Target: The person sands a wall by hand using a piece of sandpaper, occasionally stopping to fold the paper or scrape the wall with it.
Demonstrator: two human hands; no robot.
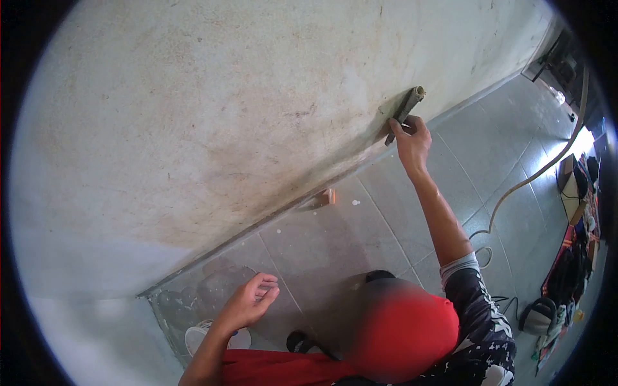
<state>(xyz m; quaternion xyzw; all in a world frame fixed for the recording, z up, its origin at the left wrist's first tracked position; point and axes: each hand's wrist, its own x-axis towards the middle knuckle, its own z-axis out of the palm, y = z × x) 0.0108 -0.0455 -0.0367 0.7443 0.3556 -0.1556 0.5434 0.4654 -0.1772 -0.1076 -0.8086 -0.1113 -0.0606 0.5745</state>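
My right hand (412, 136) reaches up to the stained pale wall (257, 96), low down near the floor. Its fingers grip a long dark grey piece, rolled like a sheet of sandpaper (407, 106), with a pale, tube-like upper end. The roll lies against or very close to the wall; exact contact is hard to tell. My left hand (250, 301) hangs over the floor at lower left, fingers loosely curled with a gap to the thumb, holding nothing. Below it, my left forearm partly covers a white bucket (198, 334).
A small orange piece (330, 196) stands on the grey tiled floor (412, 199) by the wall's foot. At right, a beige hose (524, 183) curves across the tiles past piled clothes and bags (566, 270). A red cap (412, 328) fills the lower middle.
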